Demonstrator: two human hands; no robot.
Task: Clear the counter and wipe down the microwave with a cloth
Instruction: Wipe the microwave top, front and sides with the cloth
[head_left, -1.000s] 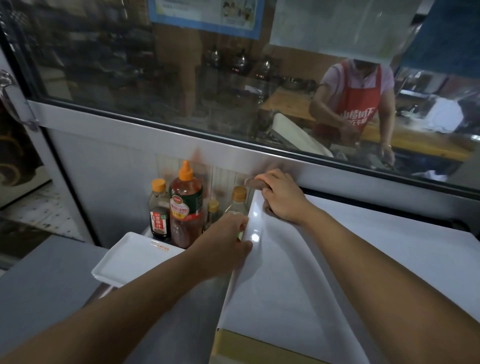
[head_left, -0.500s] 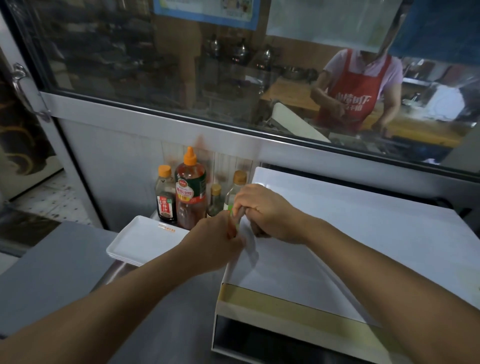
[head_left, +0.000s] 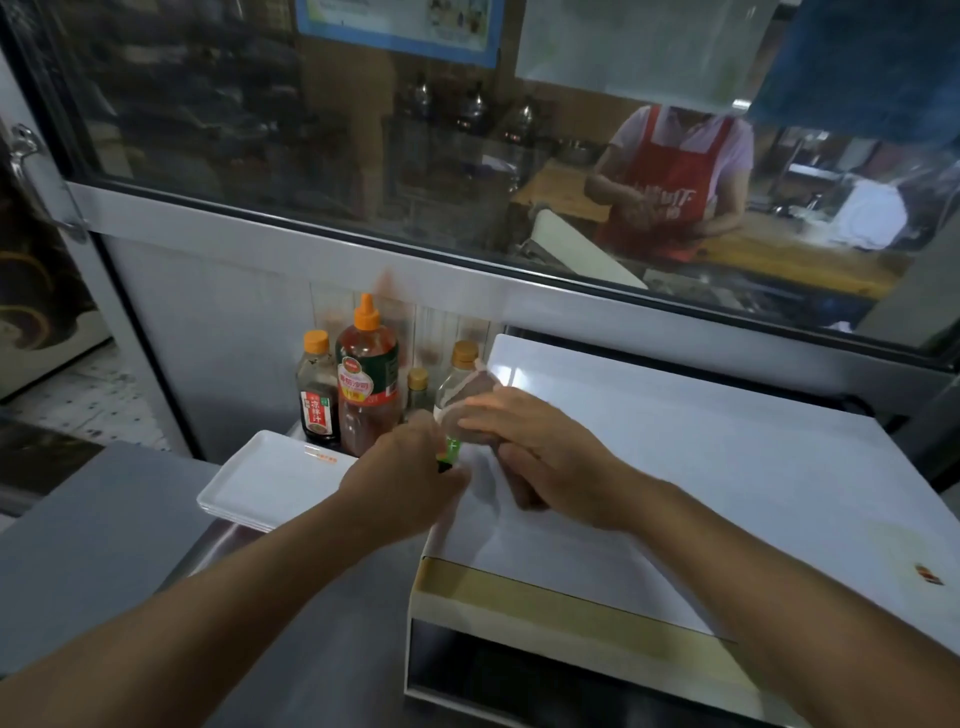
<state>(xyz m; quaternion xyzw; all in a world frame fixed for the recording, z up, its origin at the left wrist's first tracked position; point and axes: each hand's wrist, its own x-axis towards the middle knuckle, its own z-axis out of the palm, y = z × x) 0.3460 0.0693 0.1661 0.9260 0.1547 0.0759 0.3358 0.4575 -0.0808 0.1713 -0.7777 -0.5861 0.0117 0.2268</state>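
The white microwave (head_left: 701, 467) stands on the steel counter (head_left: 311, 613), seen from above, with a gold strip along its front. Both hands meet at its left top edge. My right hand (head_left: 540, 452) is closed on a thin, whitish, half see-through sheet (head_left: 475, 395), bunched up and sticking out above its fingers; I cannot tell if it is cloth or film. My left hand (head_left: 410, 483) pinches the lower end of the same sheet beside the microwave's left side.
Several sauce bottles stand against the wall left of the microwave: a dark one (head_left: 318, 402), a tall red one (head_left: 366, 384), a clear one (head_left: 457, 371). White trays (head_left: 270, 480) are stacked before them. Behind the glass (head_left: 311, 130) a person in a red apron works.
My right hand came back from the microwave's far left corner toward me, gathering the sheet. My left hand rose to meet it. The view pulled back, showing the microwave's front.
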